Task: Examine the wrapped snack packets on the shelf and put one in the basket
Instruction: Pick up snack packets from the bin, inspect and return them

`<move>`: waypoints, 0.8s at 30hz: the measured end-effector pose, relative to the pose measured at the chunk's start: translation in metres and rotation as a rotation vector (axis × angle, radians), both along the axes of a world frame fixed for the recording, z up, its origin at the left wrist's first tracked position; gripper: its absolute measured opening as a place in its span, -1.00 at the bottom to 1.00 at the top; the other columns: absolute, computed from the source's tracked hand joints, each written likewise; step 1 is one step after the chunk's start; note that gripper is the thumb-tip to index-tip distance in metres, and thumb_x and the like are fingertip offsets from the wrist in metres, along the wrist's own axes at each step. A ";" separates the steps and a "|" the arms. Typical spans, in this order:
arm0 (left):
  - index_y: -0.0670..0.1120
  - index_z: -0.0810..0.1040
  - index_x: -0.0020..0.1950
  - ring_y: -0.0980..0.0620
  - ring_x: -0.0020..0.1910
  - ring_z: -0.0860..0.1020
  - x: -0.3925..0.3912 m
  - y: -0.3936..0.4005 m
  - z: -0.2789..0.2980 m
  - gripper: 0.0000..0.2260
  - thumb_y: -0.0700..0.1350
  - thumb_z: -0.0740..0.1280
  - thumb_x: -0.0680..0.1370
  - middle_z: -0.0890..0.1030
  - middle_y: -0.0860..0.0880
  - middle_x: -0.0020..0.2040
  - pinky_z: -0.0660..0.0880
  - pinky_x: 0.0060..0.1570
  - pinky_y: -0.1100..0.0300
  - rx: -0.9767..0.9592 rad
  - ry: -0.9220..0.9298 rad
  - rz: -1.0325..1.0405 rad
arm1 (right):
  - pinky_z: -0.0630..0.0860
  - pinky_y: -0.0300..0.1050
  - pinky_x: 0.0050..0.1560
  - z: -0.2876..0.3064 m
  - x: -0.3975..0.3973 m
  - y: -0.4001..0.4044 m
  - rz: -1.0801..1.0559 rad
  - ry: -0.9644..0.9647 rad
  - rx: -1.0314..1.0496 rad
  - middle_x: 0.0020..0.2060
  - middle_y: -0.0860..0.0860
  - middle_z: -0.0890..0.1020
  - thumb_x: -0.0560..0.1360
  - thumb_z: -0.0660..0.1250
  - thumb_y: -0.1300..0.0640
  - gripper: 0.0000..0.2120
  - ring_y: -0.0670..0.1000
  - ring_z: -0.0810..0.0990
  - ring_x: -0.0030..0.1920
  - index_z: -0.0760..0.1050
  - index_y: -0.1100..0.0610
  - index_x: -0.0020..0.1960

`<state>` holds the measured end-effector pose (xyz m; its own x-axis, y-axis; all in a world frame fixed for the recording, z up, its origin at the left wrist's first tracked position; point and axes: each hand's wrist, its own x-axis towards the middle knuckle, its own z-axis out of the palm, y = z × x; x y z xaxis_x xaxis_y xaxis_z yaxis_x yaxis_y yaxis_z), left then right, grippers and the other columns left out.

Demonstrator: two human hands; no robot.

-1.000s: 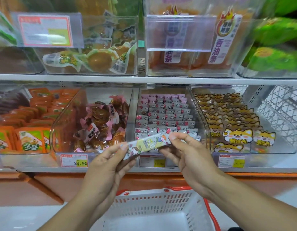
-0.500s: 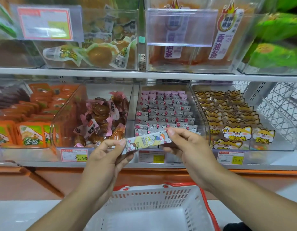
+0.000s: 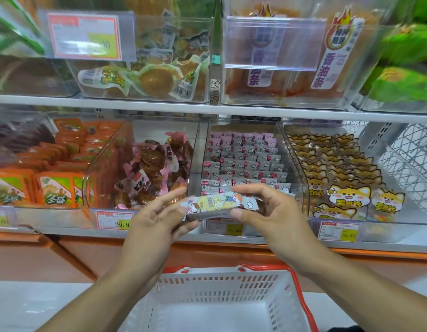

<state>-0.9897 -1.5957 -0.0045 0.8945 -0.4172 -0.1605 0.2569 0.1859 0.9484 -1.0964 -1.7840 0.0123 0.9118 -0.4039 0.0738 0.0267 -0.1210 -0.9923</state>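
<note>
A long snack packet [image 3: 220, 204] is held level above the basket [image 3: 214, 293], in front of the shelf [image 3: 159, 107]. The left hand [image 3: 157, 220] pinches its left end; the right hand [image 3: 271, 213] pinches its right end, each grip narrow.

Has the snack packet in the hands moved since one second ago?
No, hardly. The snack packet stays just above the middle price tag on the shelf edge; it only lies slightly more level than before.
</note>
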 end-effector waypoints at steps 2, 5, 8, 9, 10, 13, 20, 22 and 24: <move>0.04 0.76 0.04 -0.06 -0.01 0.73 0.000 0.000 0.001 -0.65 -0.33 0.25 0.65 0.75 -0.04 0.04 0.65 -0.11 0.24 0.023 -0.018 -0.007 | 0.66 0.02 0.10 0.000 0.000 0.001 -0.022 0.000 0.031 0.08 -0.06 0.70 0.32 0.54 0.05 -0.67 0.08 0.68 0.07 0.67 -0.17 0.07; -0.01 0.77 0.05 -0.02 -0.12 0.70 0.000 0.001 0.000 -0.62 -0.36 0.20 0.64 0.74 -0.08 -0.12 0.65 -0.08 0.21 0.017 -0.018 -0.032 | 0.65 -0.13 0.07 -0.001 0.001 0.000 -0.058 -0.008 0.145 0.13 -0.03 0.69 0.29 0.54 0.03 -0.67 -0.01 0.72 0.05 0.68 -0.09 0.06; 0.00 0.73 0.14 -0.04 -0.06 0.70 -0.001 0.002 0.001 -0.67 -0.33 0.32 0.54 0.74 -0.08 -0.05 0.64 -0.01 0.20 -0.007 -0.082 -0.117 | 0.64 -0.21 -0.10 0.001 0.002 -0.001 -0.064 0.016 0.259 -0.01 0.09 0.75 0.34 0.52 0.05 -0.62 0.04 0.74 -0.07 0.63 0.10 0.13; 0.03 0.72 0.16 -0.06 0.02 0.71 -0.002 0.003 0.001 -0.66 -0.27 0.40 0.47 0.74 -0.09 0.05 0.63 0.03 0.17 -0.010 -0.106 -0.156 | 0.64 -0.22 -0.12 0.001 0.002 -0.001 -0.064 0.025 0.299 -0.04 0.12 0.75 0.35 0.51 0.04 -0.61 0.06 0.74 -0.08 0.62 0.14 0.14; 0.08 0.70 0.18 -0.07 0.08 0.71 -0.002 0.003 0.001 -0.62 -0.19 0.47 0.39 0.73 -0.09 0.11 0.62 0.09 0.11 0.003 -0.133 -0.185 | 0.63 -0.22 -0.13 0.002 0.002 -0.001 -0.068 0.032 0.339 -0.05 0.15 0.75 0.36 0.51 0.02 -0.61 0.07 0.73 -0.10 0.62 0.16 0.14; 0.14 0.68 0.19 -0.08 0.13 0.69 -0.003 0.003 -0.001 -0.54 0.04 0.58 0.29 0.72 -0.04 0.14 0.52 0.23 -0.05 0.080 -0.181 -0.181 | 0.64 -0.20 -0.10 0.004 0.002 -0.003 -0.069 0.039 0.330 -0.05 0.20 0.73 0.37 0.51 -0.04 -0.65 0.11 0.73 -0.08 0.67 0.14 0.06; 0.04 0.73 0.07 0.01 -0.07 0.71 -0.005 0.002 0.001 -0.64 0.13 0.59 0.34 0.75 -0.07 -0.01 0.64 -0.03 0.21 0.052 -0.130 -0.132 | 0.63 -0.19 0.08 0.009 0.000 -0.007 0.065 0.004 0.301 0.08 0.05 0.74 0.28 0.59 0.00 -0.61 0.06 0.72 0.10 0.70 -0.04 0.11; 0.02 0.74 0.05 0.01 -0.11 0.70 -0.005 0.002 0.003 -0.67 0.12 0.53 0.35 0.74 -0.12 -0.05 0.62 -0.08 0.25 0.052 -0.077 -0.132 | 0.62 -0.21 0.09 0.012 -0.001 -0.007 0.121 0.002 0.296 0.14 0.01 0.72 0.29 0.61 0.14 -0.50 0.04 0.71 0.14 0.65 -0.09 0.20; -0.01 0.75 0.04 0.02 -0.17 0.68 -0.006 0.001 0.004 -0.64 0.15 0.51 0.34 0.74 -0.15 -0.11 0.62 -0.14 0.28 0.058 -0.026 -0.142 | 0.61 -0.25 0.08 0.015 -0.003 -0.005 0.167 0.019 0.204 0.17 -0.04 0.70 0.31 0.59 0.29 -0.39 -0.02 0.70 0.15 0.58 -0.09 0.29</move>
<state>-0.9956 -1.5943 -0.0004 0.8312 -0.5307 -0.1655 0.2521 0.0945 0.9631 -1.0991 -1.7888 0.0273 0.9676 -0.2524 -0.0119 0.0104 0.0866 -0.9962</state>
